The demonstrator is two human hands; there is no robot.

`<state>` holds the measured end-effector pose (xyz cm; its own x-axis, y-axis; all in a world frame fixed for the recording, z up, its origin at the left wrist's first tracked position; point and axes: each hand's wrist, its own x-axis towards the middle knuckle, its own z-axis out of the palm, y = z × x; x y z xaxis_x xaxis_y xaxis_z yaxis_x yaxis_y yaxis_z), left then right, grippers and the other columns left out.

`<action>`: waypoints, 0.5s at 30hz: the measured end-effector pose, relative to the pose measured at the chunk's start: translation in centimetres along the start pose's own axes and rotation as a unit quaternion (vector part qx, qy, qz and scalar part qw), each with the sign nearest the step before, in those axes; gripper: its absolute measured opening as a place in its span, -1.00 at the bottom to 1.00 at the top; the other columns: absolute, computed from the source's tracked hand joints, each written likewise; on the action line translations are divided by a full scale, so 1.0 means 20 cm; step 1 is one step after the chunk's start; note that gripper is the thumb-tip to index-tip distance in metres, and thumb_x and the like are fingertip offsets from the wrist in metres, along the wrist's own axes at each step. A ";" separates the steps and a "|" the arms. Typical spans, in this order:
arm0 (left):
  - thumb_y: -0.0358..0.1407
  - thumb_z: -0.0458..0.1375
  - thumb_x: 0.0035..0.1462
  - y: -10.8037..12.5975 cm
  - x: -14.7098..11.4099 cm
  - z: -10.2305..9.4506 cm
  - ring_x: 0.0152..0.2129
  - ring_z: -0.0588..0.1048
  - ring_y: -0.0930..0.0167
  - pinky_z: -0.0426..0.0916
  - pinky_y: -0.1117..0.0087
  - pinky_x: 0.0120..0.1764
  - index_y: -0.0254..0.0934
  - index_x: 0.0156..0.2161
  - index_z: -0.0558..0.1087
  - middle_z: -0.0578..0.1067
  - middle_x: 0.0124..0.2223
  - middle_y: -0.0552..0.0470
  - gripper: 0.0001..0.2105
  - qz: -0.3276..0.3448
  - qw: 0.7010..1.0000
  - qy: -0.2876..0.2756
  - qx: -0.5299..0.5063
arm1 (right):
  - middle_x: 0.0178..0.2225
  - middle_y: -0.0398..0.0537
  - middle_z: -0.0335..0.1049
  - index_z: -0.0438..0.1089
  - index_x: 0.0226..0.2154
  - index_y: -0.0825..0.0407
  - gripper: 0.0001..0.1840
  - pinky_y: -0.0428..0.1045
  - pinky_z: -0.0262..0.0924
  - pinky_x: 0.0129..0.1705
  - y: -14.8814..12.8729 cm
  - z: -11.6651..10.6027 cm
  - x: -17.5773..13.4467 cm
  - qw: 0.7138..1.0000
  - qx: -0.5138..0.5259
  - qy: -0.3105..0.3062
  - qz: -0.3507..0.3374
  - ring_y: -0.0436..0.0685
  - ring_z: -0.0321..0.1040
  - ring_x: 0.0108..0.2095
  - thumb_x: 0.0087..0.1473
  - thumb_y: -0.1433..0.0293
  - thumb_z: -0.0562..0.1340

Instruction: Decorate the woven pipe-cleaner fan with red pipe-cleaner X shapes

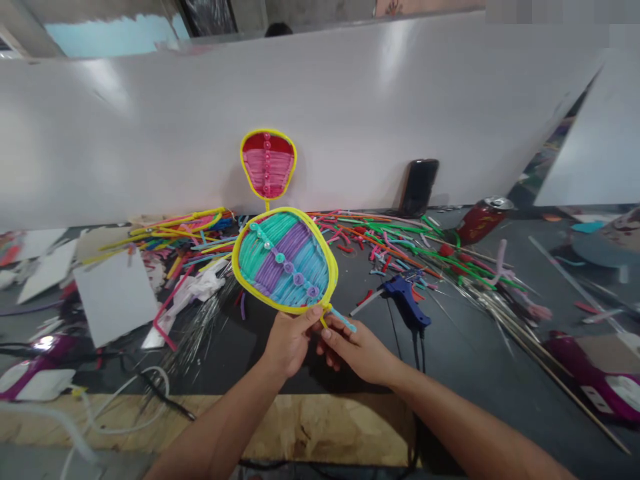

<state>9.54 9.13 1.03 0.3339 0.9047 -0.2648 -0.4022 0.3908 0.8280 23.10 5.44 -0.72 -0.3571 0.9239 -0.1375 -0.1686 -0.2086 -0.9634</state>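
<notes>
A pipe-cleaner paddle (273,267) with a yellow rim, filled with green, purple and blue bands, tilts above the dark table. A line of small rosettes crosses its face. My left hand (290,340) grips its lower rim, thumb on the front. At the base, my right hand (350,347) pinches the short yellow stem, where a light-blue pipe cleaner (345,320) sticks out over the fingers. Some fingertips of both hands are hidden behind the stem. Behind stands a smaller pink and red paddle (269,167), also yellow-rimmed, its lower stem covered by the larger one.
A blue glue gun (407,303) lies right of my hands. Loose pipe cleaners (395,233) and wires (200,327) spread along the back and left. A phone (419,187) leans on the white board (340,100), near a red can (483,221). White paper (117,293) lies left.
</notes>
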 end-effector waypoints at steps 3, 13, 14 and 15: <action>-0.33 0.34 -0.15 0.02 0.01 0.00 -0.59 0.45 0.45 0.33 0.46 -0.54 -0.33 -0.42 0.50 0.53 -0.47 0.04 -0.84 0.034 0.999 0.024 -0.020 | -0.44 -0.19 0.30 0.28 -0.22 0.04 -0.58 -0.09 0.28 -0.43 -0.01 -0.02 0.01 0.998 0.049 0.017 -0.022 -0.06 0.29 -0.50 -0.04 0.11 0.29; -0.36 0.36 -0.16 0.00 0.00 -0.01 -0.52 0.46 0.44 0.35 0.39 -0.36 -0.34 -0.40 0.55 0.55 -0.45 0.03 -0.86 0.020 1.000 -0.016 0.000 | -0.34 -0.12 0.34 0.31 -0.23 0.03 -0.67 -0.07 0.28 -0.27 -0.04 -0.04 0.01 0.992 0.022 0.062 -0.104 -0.03 0.30 -0.37 0.06 0.14 0.22; -0.35 0.35 -0.14 0.00 0.00 -0.01 -0.54 0.45 0.45 0.34 0.39 -0.38 -0.33 -0.39 0.55 0.54 -0.47 0.04 -0.87 0.019 0.999 -0.028 0.004 | -0.38 -0.14 0.31 0.31 -0.25 0.04 -0.69 -0.10 0.26 -0.35 -0.04 -0.04 0.01 0.993 0.014 0.062 -0.097 -0.05 0.28 -0.42 0.07 0.14 0.21; -0.35 0.34 -0.12 0.00 0.00 -0.01 -0.55 0.45 0.45 0.34 0.39 -0.38 -0.33 -0.39 0.55 0.53 -0.48 0.05 -0.87 0.021 0.999 -0.034 0.005 | -0.41 -0.16 0.29 0.32 -0.28 0.04 -0.69 -0.13 0.23 -0.43 -0.04 -0.04 0.01 0.994 0.002 0.063 -0.090 -0.07 0.24 -0.47 0.08 0.14 0.20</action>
<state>9.45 9.15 0.96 0.3743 0.9066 -0.1949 -0.4087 0.3500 0.8429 23.92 6.09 -0.07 -0.2021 0.9793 0.0084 -0.2226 -0.0376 -0.9742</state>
